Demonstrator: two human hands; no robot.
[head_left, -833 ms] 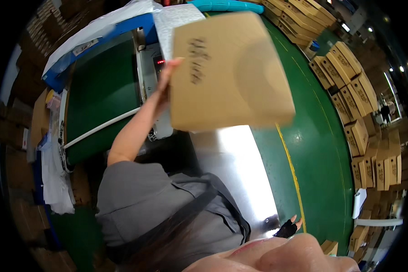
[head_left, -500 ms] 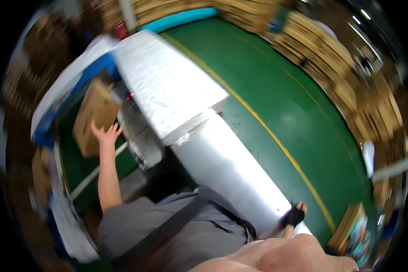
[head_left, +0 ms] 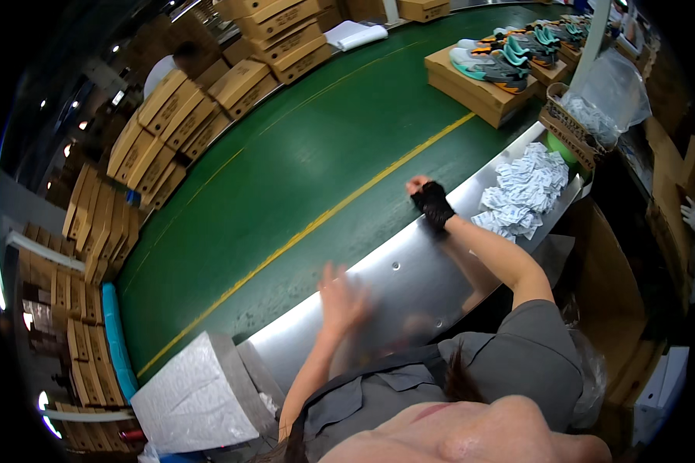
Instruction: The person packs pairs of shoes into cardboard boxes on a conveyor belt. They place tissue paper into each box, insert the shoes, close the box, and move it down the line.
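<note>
A shoe workshop (stacked cartons [head_left: 179, 116], sneakers [head_left: 486, 68], metal bench [head_left: 409, 297]).

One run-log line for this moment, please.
left hand: motion-blurred, over metal table | right hand: black fingerless glove, by table's far edge | nearby: pile of white packets

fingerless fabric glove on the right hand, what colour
Black: the fingerless fabric glove shows best in the head view.

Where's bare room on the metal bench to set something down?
Bare metal bench shows between the blurred left hand and the gloved right hand; another patch lies between the left hand and the silvery wrapped block. Crowded: right end, under the heap of small white packets.
</note>
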